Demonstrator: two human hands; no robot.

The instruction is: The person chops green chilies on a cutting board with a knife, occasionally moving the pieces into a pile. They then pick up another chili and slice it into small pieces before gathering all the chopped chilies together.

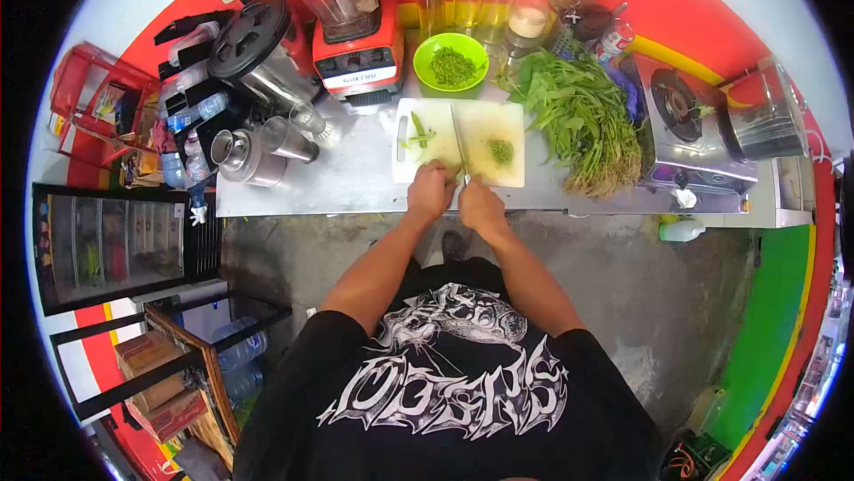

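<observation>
Two bare hands meet low on a white cutting board [480, 116]. The right hand [481, 206] is closed around the handle of a knife [458, 136], its blade lying over the board and pointing away from the person. Just left of it, the left hand [431, 189] has its fingers curled close to the blade; whether they pinch anything cannot be told. Ahead of the left hand lie loose green pieces [418, 133], and ahead and to the right of the right hand sits a small pile of chopped greens [501, 153], both on the board. Farther ahead of the hands, past the board, a lime-green bowl [423, 76] holds more chopped greens [452, 67]. Well to the right of the right hand, a leafy bunch [578, 108] rests on the metal counter [356, 189], roots toward the person, with a stove [672, 156] beyond it. Ahead and to the left of the left hand stands a red blender [358, 59].
</observation>
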